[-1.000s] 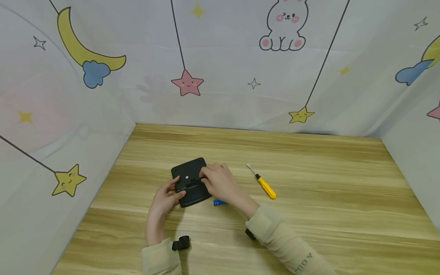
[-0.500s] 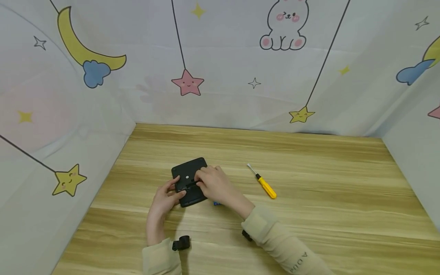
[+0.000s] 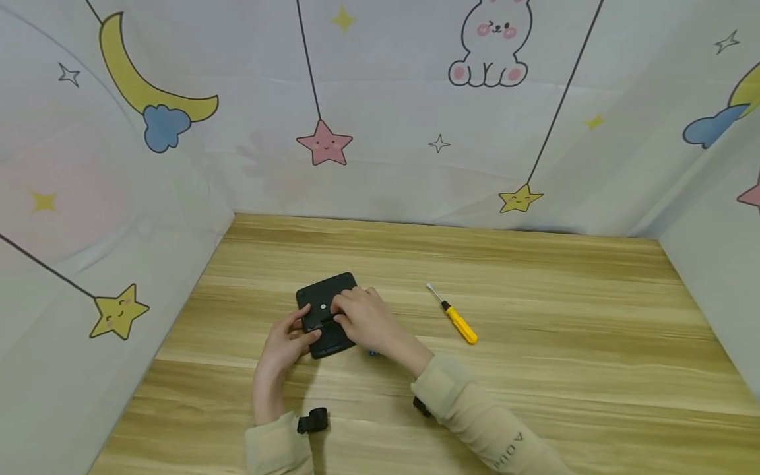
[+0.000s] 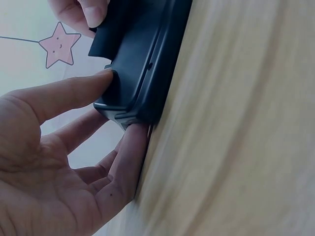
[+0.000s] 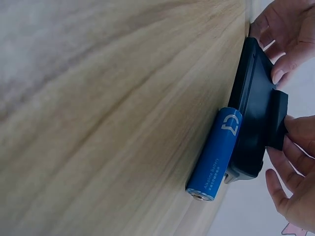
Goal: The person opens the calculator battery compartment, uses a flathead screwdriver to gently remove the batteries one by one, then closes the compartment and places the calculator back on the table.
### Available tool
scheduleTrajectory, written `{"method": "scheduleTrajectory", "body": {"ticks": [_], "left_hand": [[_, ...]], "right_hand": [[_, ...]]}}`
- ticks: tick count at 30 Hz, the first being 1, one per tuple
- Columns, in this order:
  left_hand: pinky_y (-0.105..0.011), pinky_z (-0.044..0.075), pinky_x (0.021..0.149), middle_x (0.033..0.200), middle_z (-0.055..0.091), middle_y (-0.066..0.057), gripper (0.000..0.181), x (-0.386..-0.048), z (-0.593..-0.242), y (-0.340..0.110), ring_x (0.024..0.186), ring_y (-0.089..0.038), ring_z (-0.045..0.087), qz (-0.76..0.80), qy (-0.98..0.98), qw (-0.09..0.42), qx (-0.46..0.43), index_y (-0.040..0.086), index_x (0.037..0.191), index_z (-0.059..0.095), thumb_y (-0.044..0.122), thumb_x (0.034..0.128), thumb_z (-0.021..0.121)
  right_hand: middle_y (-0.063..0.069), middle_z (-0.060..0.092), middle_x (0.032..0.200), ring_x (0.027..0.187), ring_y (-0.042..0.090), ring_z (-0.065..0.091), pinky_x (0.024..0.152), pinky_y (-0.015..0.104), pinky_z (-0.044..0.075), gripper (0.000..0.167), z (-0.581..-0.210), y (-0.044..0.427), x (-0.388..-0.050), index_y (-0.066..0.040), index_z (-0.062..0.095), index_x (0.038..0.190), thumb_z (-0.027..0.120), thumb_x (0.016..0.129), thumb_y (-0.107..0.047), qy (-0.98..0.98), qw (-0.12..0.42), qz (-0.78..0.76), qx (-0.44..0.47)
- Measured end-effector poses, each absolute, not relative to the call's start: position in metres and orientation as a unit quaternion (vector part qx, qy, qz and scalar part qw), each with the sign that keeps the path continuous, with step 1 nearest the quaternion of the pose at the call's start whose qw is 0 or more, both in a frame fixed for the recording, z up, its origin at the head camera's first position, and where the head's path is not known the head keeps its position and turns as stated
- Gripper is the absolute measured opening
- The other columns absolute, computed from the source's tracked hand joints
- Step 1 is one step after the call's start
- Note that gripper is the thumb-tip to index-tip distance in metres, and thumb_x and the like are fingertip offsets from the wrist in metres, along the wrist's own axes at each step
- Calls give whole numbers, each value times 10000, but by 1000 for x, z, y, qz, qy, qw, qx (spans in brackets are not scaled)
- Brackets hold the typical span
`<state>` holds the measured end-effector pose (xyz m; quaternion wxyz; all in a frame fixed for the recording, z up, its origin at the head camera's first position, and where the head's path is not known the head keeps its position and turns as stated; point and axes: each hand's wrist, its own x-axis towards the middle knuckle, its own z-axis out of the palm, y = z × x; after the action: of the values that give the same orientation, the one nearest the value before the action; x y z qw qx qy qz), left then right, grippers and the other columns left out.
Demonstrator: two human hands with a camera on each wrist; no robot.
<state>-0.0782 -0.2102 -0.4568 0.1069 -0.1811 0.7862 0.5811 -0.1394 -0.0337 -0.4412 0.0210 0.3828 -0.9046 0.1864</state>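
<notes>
A flat black device (image 3: 323,293) with rounded corners lies on the wooden table, its underside facing up. My left hand (image 3: 285,342) grips its left side, thumb on top and fingers along the edge and beneath. Between the thumb and fingers of my right hand (image 3: 368,318) is a small black cover (image 5: 279,117), tilted up over the device's recessed part. In the head view my right hand hides most of this cover. A blue alkaline battery (image 5: 215,155) lies against the device's near right side, mostly hidden under my right hand in the head view.
A screwdriver (image 3: 460,323) with a yellow handle lies to the right of my right hand, its tip pointing away. White fabric walls (image 3: 386,178) with printed stars stand behind and beside the wooden table (image 3: 564,343).
My right hand has slid a little to the left across the device, taking the cover with it. The left hand and the device have stayed in place.
</notes>
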Motion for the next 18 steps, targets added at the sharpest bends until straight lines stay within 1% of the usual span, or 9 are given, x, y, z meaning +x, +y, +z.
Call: {"method": "scheduleTrajectory", "body": {"ticks": [6,13,18], "left_hand": [[-193,477,672,1302,421,-212,638,-78,-456,-210,939,-173,558,578,788,106,-183,137,1488,370,54,908,622],[-200,474,662,1294,414,-217,640,-77,-456,-209,934,-180,553,579,787,106,-184,127,1487,371,47,905,624],[-217,482,687,1317,383,-218,638,-77,-456,-209,991,-219,550,578,787,105,-190,137,1487,372,52,907,622]], "right_hand": [[-50,669,951,870,120,571,788,298,429,81,-444,-36,-143,-193,678,976,618,940,-235,-904,9,207,374],[-46,666,904,816,112,544,759,278,412,77,-445,-38,-147,-185,690,957,629,933,-225,-902,-24,247,354],[-47,671,903,815,109,548,766,283,415,78,-444,-39,-149,-184,693,947,626,935,-222,-901,-38,256,349]]}}
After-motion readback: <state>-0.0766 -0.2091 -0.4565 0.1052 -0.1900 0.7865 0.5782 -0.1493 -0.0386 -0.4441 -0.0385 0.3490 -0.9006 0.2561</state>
